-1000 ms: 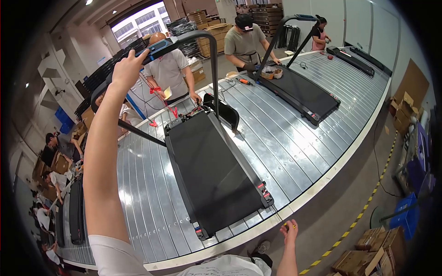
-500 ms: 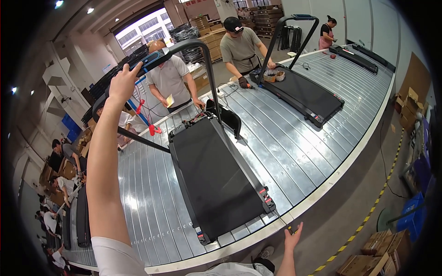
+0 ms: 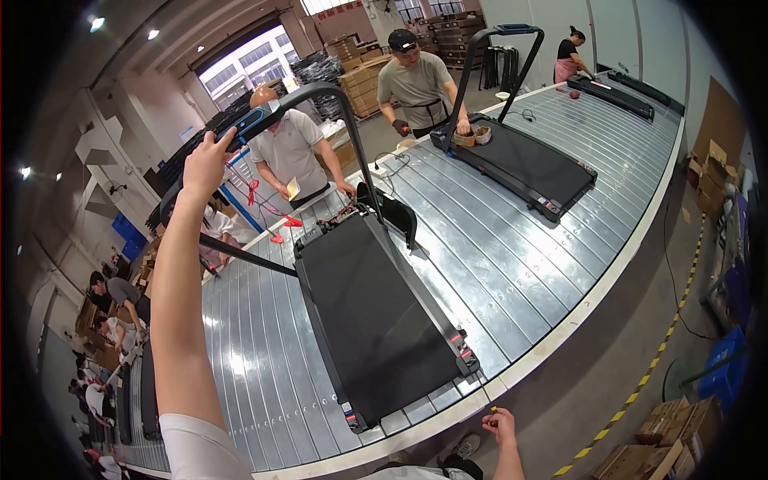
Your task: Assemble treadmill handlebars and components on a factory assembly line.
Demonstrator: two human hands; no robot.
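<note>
**Handlebar frame being held upright over the treadmill**

The left hand (image 3: 206, 164) is reaching up and closing around the blue-tipped grip of the black handlebar frame (image 3: 320, 92), which is standing raised over the treadmill deck (image 3: 376, 312) lying on the ribbed metal conveyor (image 3: 512, 264). The right hand (image 3: 500, 422) is hanging low beside the conveyor edge, fingers loosely curled, possibly pinching something small and yellow, though it is too tiny to tell. The frame is looking already lifted; the motor end near the uprights appears uncovered, so fastening is likely remaining. Across the line, a person in a cap (image 3: 416, 80) is working on another treadmill (image 3: 520, 164).
</note>
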